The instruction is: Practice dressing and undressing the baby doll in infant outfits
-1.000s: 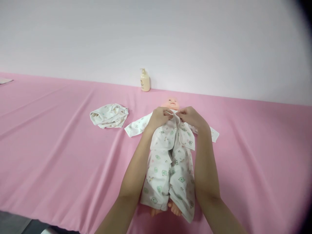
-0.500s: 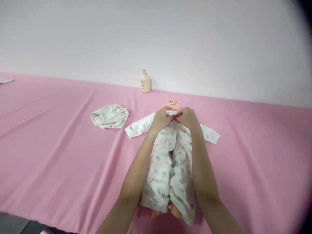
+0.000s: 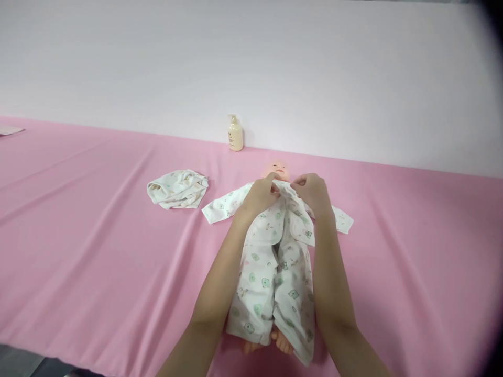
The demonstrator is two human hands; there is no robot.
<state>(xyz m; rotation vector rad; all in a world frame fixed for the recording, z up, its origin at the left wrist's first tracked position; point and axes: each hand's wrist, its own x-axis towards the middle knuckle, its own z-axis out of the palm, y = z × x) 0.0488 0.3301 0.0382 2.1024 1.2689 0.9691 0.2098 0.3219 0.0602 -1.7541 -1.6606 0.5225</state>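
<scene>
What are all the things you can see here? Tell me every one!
doll: 1, peach, lying on its back mid-table, head toward the wall, bare feet at the near edge
printed outfit: 1, white with green prints, on the doll
crumpled garment: 1, white with prints, left of the doll
pump bottle: 1, cream, upright by the wall
pink cloth: 1, covering the table
left hand: 1, grip on the outfit's collar
right hand: 1, grip on the collar opposite
</scene>
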